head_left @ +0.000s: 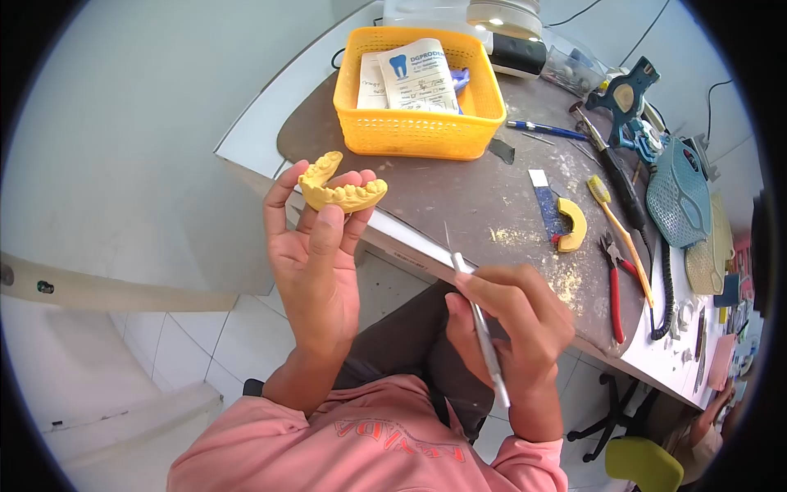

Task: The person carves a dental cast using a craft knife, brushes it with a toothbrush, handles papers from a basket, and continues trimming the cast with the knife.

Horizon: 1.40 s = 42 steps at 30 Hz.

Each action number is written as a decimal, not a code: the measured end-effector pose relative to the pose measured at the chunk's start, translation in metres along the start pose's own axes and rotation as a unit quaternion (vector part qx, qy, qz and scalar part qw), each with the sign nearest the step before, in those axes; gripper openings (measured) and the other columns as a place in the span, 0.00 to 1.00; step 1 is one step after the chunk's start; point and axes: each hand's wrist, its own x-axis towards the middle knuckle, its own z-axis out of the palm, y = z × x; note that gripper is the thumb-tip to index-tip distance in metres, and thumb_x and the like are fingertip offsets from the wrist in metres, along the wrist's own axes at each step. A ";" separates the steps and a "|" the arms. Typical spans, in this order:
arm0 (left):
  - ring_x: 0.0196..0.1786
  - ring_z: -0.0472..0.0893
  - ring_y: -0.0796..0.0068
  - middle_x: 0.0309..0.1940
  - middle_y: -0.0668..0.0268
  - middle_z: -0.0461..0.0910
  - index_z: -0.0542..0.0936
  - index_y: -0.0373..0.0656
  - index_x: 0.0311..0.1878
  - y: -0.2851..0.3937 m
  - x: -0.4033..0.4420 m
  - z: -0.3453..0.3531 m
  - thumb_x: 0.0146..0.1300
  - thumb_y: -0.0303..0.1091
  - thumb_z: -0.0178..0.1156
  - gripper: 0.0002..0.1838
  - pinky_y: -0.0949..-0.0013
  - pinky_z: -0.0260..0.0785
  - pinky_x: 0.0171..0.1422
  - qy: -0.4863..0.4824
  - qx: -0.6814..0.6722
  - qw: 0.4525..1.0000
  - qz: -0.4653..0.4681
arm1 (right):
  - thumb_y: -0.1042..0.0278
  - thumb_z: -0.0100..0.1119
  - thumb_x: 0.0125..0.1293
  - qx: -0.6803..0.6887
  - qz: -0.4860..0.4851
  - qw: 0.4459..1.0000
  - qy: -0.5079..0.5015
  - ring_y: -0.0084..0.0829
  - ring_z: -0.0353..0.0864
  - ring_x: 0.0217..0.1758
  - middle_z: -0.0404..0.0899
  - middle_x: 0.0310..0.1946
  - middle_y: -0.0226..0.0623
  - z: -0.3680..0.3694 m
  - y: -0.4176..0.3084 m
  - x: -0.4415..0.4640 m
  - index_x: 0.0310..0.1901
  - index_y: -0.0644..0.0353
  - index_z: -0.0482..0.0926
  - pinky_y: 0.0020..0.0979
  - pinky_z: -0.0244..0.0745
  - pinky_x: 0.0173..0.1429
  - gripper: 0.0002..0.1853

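A yellow dental cast [344, 190], horseshoe-shaped with a row of teeth facing up, rests in the fingers of my left hand [316, 254], the thumb pressed on its near side. My right hand [520, 328] is closed round a slim metal carving tool [484, 336], held like a pen. The tool's thin pointed tip is up, near the desk's front edge, and apart from the cast. On the brown desk mat [434, 197] to the right lies a curved yellow piece [572, 225], beside a blue strip with a white end [545, 201]. Yellow crumbs are scattered near it.
A yellow basket [422, 135] with printed paper envelopes stands at the back. To the right are a toothbrush [619, 225], red-handled pliers [616, 295], a black corded handpiece [625, 193], a blue pen [548, 129] and a blue articulator [627, 98]. Another person's arm [711, 418] shows at lower right.
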 end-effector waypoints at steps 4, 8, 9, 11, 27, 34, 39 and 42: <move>0.60 0.80 0.59 0.54 0.51 0.80 0.59 0.40 0.70 0.002 -0.001 0.000 0.71 0.27 0.57 0.27 0.57 0.74 0.67 0.058 -0.024 0.998 0.005 | 0.80 0.73 0.48 -0.050 0.007 0.999 -0.015 0.32 0.79 0.27 0.81 0.31 0.35 0.009 -0.003 0.008 0.39 0.61 0.82 0.29 0.73 0.29 0.15; 0.58 0.81 0.63 0.53 0.53 0.81 0.59 0.38 0.72 0.002 -0.004 0.000 0.71 0.27 0.57 0.29 0.59 0.75 0.66 0.020 -0.036 0.999 -0.009 | 0.81 0.72 0.48 -0.083 0.000 0.996 -0.037 0.32 0.78 0.26 0.81 0.29 0.35 0.007 0.002 0.009 0.37 0.62 0.82 0.29 0.73 0.28 0.13; 0.58 0.81 0.63 0.53 0.53 0.81 0.59 0.38 0.72 0.002 -0.004 0.000 0.71 0.27 0.57 0.29 0.59 0.75 0.66 0.019 -0.037 0.999 -0.011 | 0.81 0.72 0.48 -0.085 0.002 0.996 -0.037 0.32 0.78 0.26 0.81 0.29 0.35 0.007 0.001 0.008 0.37 0.62 0.82 0.29 0.73 0.28 0.13; 0.59 0.81 0.65 0.53 0.54 0.81 0.59 0.38 0.73 0.000 -0.003 0.000 0.71 0.27 0.57 0.30 0.60 0.76 0.65 0.003 -0.034 0.999 0.000 | 0.81 0.73 0.48 -0.071 0.022 0.996 -0.045 0.32 0.78 0.25 0.80 0.29 0.35 0.006 -0.001 0.007 0.36 0.62 0.82 0.30 0.72 0.28 0.13; 0.61 0.80 0.61 0.54 0.56 0.80 0.63 0.40 0.71 -0.004 -0.009 -0.004 0.71 0.34 0.61 0.29 0.62 0.77 0.66 0.000 -0.066 0.997 -0.044 | 0.81 0.73 0.48 0.001 0.087 0.996 -0.016 0.30 0.80 0.25 0.81 0.28 0.38 -0.008 -0.006 -0.001 0.38 0.61 0.83 0.27 0.74 0.28 0.14; 0.58 0.82 0.63 0.55 0.50 0.82 0.63 0.41 0.69 -0.008 -0.014 0.003 0.70 0.28 0.62 0.28 0.63 0.78 0.62 0.013 -0.102 0.993 -0.061 | 0.81 0.73 0.49 0.106 0.036 0.991 0.074 0.34 0.85 0.32 0.84 0.32 0.39 0.016 -0.006 0.020 0.41 0.63 0.82 0.29 0.80 0.35 0.16; 0.58 0.83 0.62 0.57 0.45 0.80 0.63 0.41 0.69 -0.016 -0.013 0.004 0.69 0.28 0.63 0.29 0.64 0.78 0.63 0.011 -0.107 0.992 -0.065 | 0.84 0.66 0.54 0.173 -0.011 0.982 0.078 0.50 0.87 0.49 0.83 0.30 0.43 0.036 0.003 0.023 0.37 0.63 0.77 0.48 0.82 0.54 0.11; 0.59 0.82 0.60 0.57 0.44 0.79 0.62 0.41 0.69 -0.020 -0.013 0.004 0.69 0.28 0.63 0.29 0.63 0.78 0.63 0.007 -0.115 0.992 -0.059 | 0.82 0.67 0.54 0.156 -0.045 0.984 0.079 0.54 0.87 0.49 0.82 0.27 0.42 0.042 0.010 0.026 0.35 0.61 0.75 0.53 0.81 0.57 0.10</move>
